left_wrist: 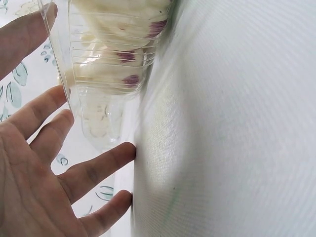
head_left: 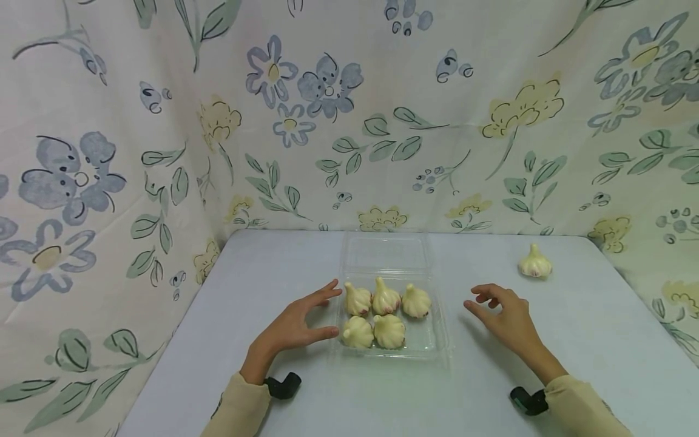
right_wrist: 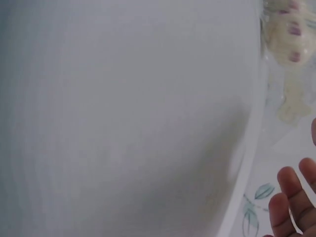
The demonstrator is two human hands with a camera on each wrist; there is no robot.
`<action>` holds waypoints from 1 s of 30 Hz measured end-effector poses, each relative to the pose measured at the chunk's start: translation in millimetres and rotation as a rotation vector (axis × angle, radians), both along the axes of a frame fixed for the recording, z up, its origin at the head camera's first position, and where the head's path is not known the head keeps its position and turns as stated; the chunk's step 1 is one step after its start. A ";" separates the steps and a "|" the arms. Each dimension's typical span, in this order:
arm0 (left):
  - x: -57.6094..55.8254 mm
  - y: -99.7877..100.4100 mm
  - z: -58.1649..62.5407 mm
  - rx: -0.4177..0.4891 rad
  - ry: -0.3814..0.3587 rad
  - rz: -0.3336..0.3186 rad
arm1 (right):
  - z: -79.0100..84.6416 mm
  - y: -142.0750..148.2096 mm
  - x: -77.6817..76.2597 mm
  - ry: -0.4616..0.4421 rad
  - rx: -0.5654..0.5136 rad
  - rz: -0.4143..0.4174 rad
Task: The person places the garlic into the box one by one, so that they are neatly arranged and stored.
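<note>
A clear plastic clamshell box (head_left: 420, 351) lies with its lid folded back on the white table. Several garlic bulbs (head_left: 389, 331) sit inside it in two rows, and the front right spot of the box holds none. My left hand (head_left: 292, 325) is at the box's left side, fingers spread and fingertips right at the rim; in the left wrist view the fingers (left_wrist: 47, 106) reach to the clear edge. To the right of the box, my right hand (head_left: 505, 318) hovers over the table with loosely bent fingers and nothing in them. One loose garlic bulb (head_left: 535, 263) stands beyond it.
The white table (head_left: 262, 267) fills the lower part of the head view. A flowered cloth (head_left: 349, 121) hangs behind the table and along its sides. Each wrist wears a black camera (head_left: 284, 386) on a strap.
</note>
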State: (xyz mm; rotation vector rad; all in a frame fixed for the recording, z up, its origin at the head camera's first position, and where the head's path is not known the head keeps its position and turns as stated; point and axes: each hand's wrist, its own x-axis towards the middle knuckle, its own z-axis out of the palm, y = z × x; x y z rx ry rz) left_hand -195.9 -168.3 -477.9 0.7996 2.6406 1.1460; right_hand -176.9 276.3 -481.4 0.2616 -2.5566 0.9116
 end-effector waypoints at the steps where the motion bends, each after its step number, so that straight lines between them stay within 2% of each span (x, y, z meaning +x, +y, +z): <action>1: -0.1 -0.1 -0.2 0.001 -0.001 0.000 | -0.5 2.3 -0.8 -0.005 0.003 -0.006; 8: -0.4 0.3 -0.4 0.000 -0.007 0.001 | -3.0 17.5 -5.6 -0.056 0.004 -0.063; 17: 0.3 -1.1 1.3 0.009 -0.012 0.001 | 5.2 34.4 -6.7 -0.083 -0.030 -0.143; 30: -0.1 -1.2 1.0 0.017 -0.007 -0.008 | 5.7 56.8 -18.0 0.013 -0.088 -0.283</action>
